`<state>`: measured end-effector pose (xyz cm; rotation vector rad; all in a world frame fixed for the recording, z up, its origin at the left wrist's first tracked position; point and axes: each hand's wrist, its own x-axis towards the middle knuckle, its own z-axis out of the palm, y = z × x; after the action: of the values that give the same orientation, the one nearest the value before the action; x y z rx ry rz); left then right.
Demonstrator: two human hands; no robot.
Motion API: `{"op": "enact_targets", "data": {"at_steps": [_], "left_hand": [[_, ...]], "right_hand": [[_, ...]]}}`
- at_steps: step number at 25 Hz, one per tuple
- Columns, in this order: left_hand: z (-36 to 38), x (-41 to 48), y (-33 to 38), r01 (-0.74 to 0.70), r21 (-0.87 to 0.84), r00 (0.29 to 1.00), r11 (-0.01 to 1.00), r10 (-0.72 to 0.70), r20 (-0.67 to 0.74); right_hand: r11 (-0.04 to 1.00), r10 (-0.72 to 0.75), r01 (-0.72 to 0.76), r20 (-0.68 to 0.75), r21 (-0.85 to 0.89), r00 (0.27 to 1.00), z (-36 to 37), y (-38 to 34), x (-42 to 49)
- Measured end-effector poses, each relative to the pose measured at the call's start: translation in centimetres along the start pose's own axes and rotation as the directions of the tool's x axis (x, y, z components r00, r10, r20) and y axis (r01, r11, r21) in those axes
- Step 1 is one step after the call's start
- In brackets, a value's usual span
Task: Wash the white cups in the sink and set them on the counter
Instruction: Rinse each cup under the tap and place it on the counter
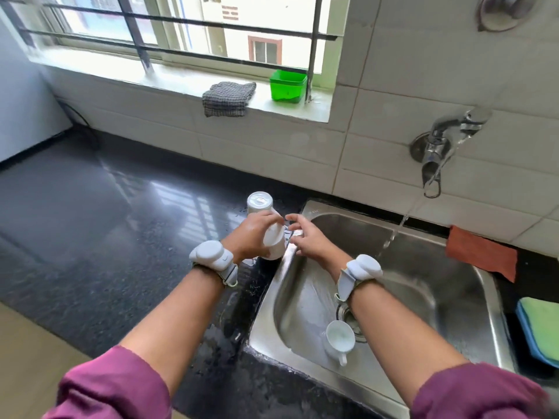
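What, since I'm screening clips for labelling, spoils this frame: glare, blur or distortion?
Head view: window daylight glares in streaks off the black counter; the wide lens bows the window bars and the wall tiles; the held cup in the left hand and the tap look smeared; the sleeves at the bottom edge are soft.

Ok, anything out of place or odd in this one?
Two things. The tap runs into the sink with nothing under the stream, while the left hand holds a white cup at the edge of the counter. A second cup lies tipped on its side on the sink floor. Nothing looks broken.
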<state>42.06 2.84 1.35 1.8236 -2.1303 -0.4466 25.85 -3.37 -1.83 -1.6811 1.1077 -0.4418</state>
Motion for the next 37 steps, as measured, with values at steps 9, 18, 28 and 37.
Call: {"op": "enact_targets", "data": {"at_steps": [9, 18, 28, 37], "left_hand": [[-1.6, -0.3, -4.5, -0.222, 0.309, 0.972, 0.925, 0.186, 0.140], [-1.4, 0.4, -7.3, -0.489, 0.383, 0.872, 0.784, 0.448, 0.197], [-0.9, -0.3, -7.7, -0.454, 0.422, 0.887, 0.785, 0.442, 0.133], [-0.4, -0.5, -8.1, -0.308, 0.362, 0.950, 0.880, 0.304, 0.069]], "right_hand": [[0.994, -0.104, 0.103, -0.054, -0.021, 0.993, 4.1, -0.5, 4.1], [0.968, -0.185, 0.166, -0.085, -0.186, 0.979, 5.4, -0.7, 5.2], [0.953, -0.164, 0.088, -0.248, -0.289, 0.955, 5.9, -0.1, 5.5], [0.984, -0.090, 0.043, -0.276, -0.171, 0.957, 6.7, -0.4, 4.5]]}}
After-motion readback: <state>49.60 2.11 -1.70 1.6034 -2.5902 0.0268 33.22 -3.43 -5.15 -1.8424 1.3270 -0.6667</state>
